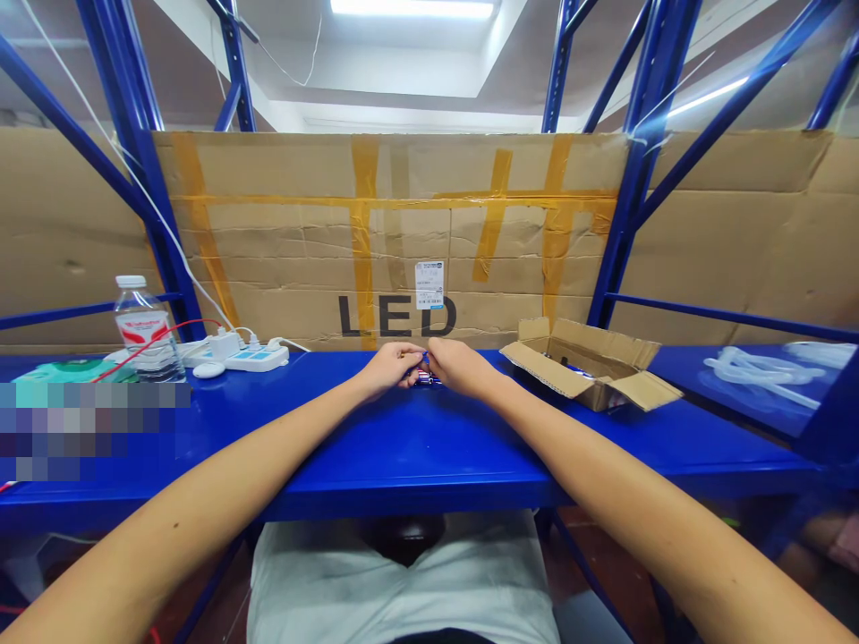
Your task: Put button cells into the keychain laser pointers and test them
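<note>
My left hand (393,368) and my right hand (456,365) meet over the middle of the blue table, fingertips almost touching. The fingers of both are closed around something small and dark blue, too small to name. Just beneath and between them lie small shiny pieces (428,377), partly covered by the hands. To the right stands an open cardboard box (570,364) with its flaps spread and some small dark items inside.
The blue table (403,447) has a power strip (248,358), a white round object (208,369) and a water bottle (142,331) at left. Clear plastic tubing or bags (765,371) lie far right. Behind stands a large cardboard sheet (301,259) between blue posts.
</note>
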Tool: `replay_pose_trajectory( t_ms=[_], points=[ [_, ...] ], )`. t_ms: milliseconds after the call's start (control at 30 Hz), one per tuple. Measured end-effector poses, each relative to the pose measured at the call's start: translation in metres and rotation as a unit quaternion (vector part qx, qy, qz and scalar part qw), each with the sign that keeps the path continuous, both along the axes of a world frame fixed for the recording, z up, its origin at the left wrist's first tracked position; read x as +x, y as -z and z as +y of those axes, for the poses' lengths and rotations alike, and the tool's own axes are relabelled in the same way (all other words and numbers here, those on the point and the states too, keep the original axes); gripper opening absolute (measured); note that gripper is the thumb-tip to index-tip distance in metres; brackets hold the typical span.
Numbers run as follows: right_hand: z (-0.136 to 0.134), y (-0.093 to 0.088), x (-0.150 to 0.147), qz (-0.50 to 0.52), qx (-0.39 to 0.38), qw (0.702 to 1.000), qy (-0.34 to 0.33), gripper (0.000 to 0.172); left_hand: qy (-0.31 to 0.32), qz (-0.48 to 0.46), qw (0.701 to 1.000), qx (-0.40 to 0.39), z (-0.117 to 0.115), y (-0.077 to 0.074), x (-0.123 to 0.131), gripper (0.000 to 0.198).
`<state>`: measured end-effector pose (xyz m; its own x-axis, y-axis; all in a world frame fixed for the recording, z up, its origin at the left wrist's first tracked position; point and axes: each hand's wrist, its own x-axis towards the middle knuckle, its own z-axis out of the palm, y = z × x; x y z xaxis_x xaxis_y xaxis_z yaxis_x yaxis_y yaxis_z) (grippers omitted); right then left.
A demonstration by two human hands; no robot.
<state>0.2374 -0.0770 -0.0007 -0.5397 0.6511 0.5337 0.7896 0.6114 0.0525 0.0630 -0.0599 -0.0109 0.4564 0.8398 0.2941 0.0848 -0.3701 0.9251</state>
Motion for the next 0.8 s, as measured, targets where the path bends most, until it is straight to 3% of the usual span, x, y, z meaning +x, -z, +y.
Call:
replay_pose_trajectory(
  t_ms=[133, 233, 333, 400, 500, 633, 733, 800],
  points=[
    [0.002, 0.0, 0.003, 0.039, -0.014, 0.999, 0.0, 0.01, -0.036, 0.015, 0.999, -0.01, -0.002, -0.005, -0.003, 0.022],
    [0.005, -0.001, 0.01, 0.121, -0.026, 0.992, -0.005, 0.011, -0.065, 0.02, 0.997, -0.026, -0.002, -0.011, -0.009, 0.022],
    [0.011, -0.002, 0.017, 0.218, -0.071, 0.973, -0.02, 0.013, -0.053, 0.004, 0.998, -0.041, 0.002, -0.015, -0.017, 0.021],
    [0.015, -0.001, 0.019, 0.286, -0.152, 0.945, -0.045, 0.014, -0.051, -0.014, 0.997, -0.049, 0.004, -0.017, -0.021, 0.02],
    [0.019, 0.001, 0.02, 0.372, -0.293, 0.877, -0.083, 0.012, -0.067, -0.023, 0.997, -0.037, 0.008, -0.018, -0.023, 0.016],
    [0.017, 0.001, 0.018, 0.411, -0.433, 0.792, -0.127, 0.011, -0.065, -0.004, 0.998, 0.009, 0.008, -0.016, -0.022, 0.019],
    [0.013, 0.001, 0.016, 0.403, -0.467, 0.77, -0.162, 0.019, -0.042, 0.009, 0.998, 0.038, 0.008, -0.014, -0.02, 0.018],
    [0.011, 0.001, 0.015, 0.379, -0.457, 0.785, -0.178, 0.023, -0.023, 0.016, 0.998, 0.055, 0.009, -0.012, -0.018, 0.02]
  ],
)
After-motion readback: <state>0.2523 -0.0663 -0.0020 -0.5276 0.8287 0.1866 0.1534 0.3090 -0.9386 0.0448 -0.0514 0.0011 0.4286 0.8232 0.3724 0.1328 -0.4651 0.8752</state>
